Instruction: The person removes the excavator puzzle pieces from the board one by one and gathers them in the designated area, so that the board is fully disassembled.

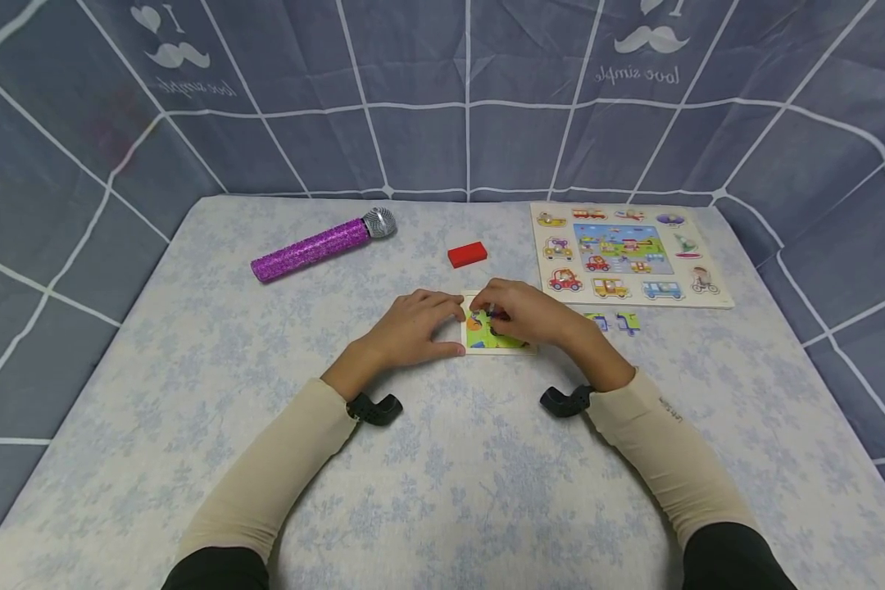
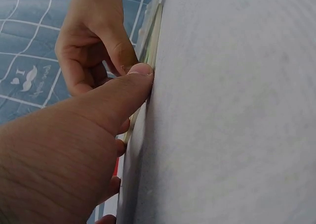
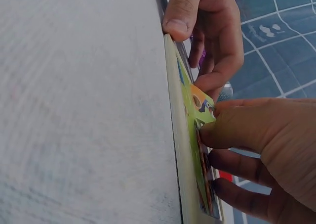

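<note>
A small wooden jigsaw board (image 1: 497,352) with a light rim and a green picture lies on the table between both hands. My left hand (image 1: 416,328) holds the board's left side, its thumb at the near corner and its fingers toward the far corner. Over the board, my right hand (image 1: 524,311) pinches a green and orange puzzle piece (image 3: 201,101) between thumb and fingers. That piece is tilted up from the board in the right wrist view. Part of the picture is hidden under the right hand. Two loose puzzle pieces (image 1: 628,322) lie beyond the right wrist.
Behind the hands is a red block (image 1: 468,255). A purple glittery microphone (image 1: 320,247) lies at the back left. At the back right sits a larger vehicle puzzle board (image 1: 634,297). Grey checked cloth (image 1: 428,65) surrounds the table's back and sides.
</note>
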The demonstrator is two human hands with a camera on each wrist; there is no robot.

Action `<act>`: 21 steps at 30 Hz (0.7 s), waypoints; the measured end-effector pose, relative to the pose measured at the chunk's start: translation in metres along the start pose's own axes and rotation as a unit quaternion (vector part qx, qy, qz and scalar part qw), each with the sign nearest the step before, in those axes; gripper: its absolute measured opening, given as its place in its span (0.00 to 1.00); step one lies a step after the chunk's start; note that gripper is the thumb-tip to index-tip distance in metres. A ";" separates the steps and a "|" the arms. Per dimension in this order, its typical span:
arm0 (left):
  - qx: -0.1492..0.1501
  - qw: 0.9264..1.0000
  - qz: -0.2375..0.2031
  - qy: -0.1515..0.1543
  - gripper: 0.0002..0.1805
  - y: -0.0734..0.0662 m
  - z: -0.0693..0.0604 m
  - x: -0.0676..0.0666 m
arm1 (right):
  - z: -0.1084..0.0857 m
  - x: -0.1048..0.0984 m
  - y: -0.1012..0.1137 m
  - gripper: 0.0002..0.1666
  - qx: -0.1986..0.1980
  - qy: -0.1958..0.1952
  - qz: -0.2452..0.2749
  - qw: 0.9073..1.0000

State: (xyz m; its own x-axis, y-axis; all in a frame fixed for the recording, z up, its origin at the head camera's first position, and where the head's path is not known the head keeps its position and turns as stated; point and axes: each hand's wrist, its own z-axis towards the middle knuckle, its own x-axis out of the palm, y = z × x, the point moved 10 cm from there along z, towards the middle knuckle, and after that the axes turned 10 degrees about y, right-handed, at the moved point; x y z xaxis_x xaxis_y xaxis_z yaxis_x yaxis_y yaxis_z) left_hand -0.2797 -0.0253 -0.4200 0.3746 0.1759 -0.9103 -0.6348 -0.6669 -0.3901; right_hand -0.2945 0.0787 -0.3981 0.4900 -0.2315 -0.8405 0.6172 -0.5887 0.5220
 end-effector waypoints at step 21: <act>0.001 1.000 0.000 -0.004 0.25 0.000 0.000 -0.002 | -0.007 -0.015 -0.003 0.16 -0.008 -0.033 0.021 0.999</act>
State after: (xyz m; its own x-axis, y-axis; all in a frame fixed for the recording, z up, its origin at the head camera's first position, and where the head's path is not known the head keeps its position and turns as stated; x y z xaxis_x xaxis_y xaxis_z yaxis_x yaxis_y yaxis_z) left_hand -0.2799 -0.0255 -0.4184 0.3681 0.1819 -0.9118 -0.6366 -0.6655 -0.3897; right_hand -0.2991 0.0892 -0.3862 0.4741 -0.3073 -0.8251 0.6074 -0.5643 0.5592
